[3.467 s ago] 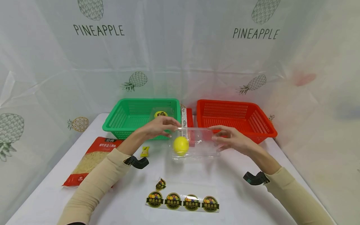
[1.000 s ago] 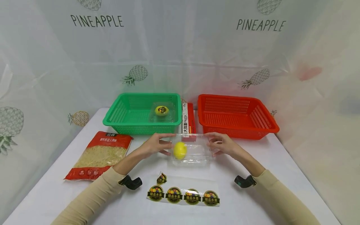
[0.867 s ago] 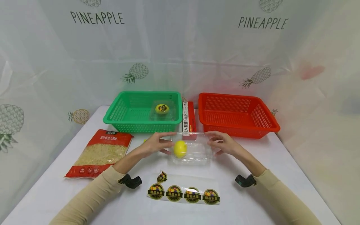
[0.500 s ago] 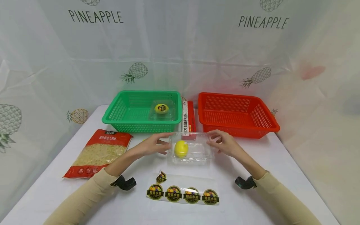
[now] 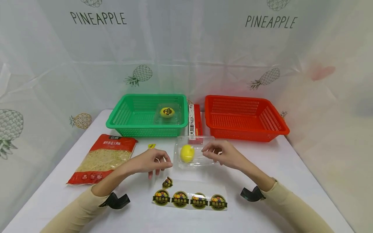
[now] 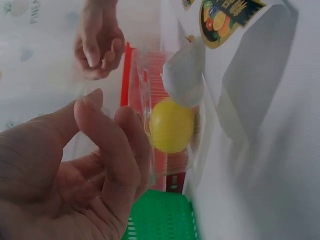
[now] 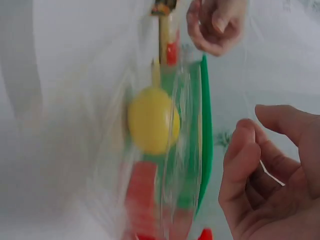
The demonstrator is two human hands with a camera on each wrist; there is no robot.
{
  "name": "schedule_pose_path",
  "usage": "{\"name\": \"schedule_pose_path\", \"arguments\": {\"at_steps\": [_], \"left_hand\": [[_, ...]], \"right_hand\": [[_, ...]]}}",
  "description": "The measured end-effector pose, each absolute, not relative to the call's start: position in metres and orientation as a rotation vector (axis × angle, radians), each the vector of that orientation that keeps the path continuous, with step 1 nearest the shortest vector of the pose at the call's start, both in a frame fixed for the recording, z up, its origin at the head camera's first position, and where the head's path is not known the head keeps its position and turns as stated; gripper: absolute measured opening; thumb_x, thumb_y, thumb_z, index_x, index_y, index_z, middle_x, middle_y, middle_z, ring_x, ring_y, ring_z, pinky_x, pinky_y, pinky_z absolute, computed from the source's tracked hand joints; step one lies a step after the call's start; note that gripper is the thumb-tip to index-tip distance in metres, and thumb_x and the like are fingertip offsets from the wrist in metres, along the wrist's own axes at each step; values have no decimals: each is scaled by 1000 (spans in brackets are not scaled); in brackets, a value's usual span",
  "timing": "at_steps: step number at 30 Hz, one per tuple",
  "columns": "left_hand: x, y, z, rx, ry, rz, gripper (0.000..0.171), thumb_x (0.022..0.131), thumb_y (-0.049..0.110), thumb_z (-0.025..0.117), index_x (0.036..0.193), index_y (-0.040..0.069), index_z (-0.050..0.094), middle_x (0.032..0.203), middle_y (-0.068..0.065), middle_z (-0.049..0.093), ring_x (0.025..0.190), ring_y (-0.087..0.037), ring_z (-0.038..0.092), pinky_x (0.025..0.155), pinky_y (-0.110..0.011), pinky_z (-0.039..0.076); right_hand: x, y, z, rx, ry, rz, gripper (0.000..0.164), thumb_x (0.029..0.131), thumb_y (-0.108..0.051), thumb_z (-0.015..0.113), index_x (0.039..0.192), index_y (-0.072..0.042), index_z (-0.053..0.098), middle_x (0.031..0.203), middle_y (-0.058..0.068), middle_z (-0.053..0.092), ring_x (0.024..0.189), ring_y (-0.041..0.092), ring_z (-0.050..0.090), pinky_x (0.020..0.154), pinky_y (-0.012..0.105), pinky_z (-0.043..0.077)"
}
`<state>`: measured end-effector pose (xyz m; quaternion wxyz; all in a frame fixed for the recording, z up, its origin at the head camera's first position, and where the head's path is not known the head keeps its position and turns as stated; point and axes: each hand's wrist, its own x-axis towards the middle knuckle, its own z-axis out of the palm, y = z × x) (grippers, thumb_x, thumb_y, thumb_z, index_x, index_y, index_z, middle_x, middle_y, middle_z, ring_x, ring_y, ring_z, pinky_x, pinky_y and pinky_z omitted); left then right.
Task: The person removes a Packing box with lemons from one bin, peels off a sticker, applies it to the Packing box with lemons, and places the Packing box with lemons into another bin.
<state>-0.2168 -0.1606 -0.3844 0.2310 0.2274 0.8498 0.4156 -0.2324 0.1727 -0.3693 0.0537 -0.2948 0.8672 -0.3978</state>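
Observation:
A clear plastic clamshell box (image 5: 204,159) sits on the white table with a yellow lemon (image 5: 187,153) inside its left half. My left hand (image 5: 151,161) hovers left of the box, fingers loosely bent and holding nothing. Over the box's right end is my right hand (image 5: 223,153), its fingers loosely bent too; the right wrist view shows its thumb and fingertips apart with nothing between them. In front of the box lies a sheet of round fruit stickers (image 5: 189,200), with one sticker (image 5: 167,182) lifted at its upper left corner.
At the back stand a green basket (image 5: 147,132), holding a clear box with a stickered lemon (image 5: 167,112), and a red basket (image 5: 244,136). A red pasta box (image 5: 198,121) lies between them. A pasta bag (image 5: 106,158) and a small yellow packet (image 5: 152,146) are at left.
The clear box, held up by both hands earlier, has been lowered to the table. Both hands have let go; the left has drawn back toward me, the right has shifted inward over the box.

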Motion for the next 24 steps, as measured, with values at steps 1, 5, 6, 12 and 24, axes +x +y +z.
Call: {"name": "schedule_pose_path", "arguments": {"at_steps": [1,5,6,12,24], "left_hand": [[-214,-161,-384,619,2336,1138,25,91,40,68,101,17,66,87,-22,65,63,-39,64,46,-42,55],[-206,-161,-385,589,2341,1094,36,89,41,71,109,13,64,85,-18,66,56,-27,65,49,-42,56],[-204,-161,-386,585,2343,1081,40,88,42,71,112,12,62,84,-16,67,56,-25,65,49,-40,56],[-201,-160,-390,607,2331,1033,55,86,40,74,125,6,54,82,-7,67,61,-22,67,54,-36,57],[-202,-163,-397,620,2241,1088,41,86,21,76,118,2,58,82,-8,69,62,-22,71,59,-34,60]], "right_hand": [[-230,169,-370,-925,2585,-1206,15,92,-31,70,103,-22,72,83,11,68,66,29,60,47,27,51],[-218,151,-376,-1001,2425,-1187,18,92,-28,70,103,-14,72,82,13,68,65,32,61,48,27,52],[-216,146,-378,-1014,2394,-1178,18,92,-27,70,104,-13,72,82,12,68,65,32,61,48,27,53],[-208,129,-389,-1064,2244,-1121,18,93,-27,69,104,-13,72,79,12,69,62,28,63,47,30,55],[-207,114,-412,-1045,2037,-1111,26,91,-22,70,111,-6,69,93,12,74,77,14,68,59,32,60]]}}
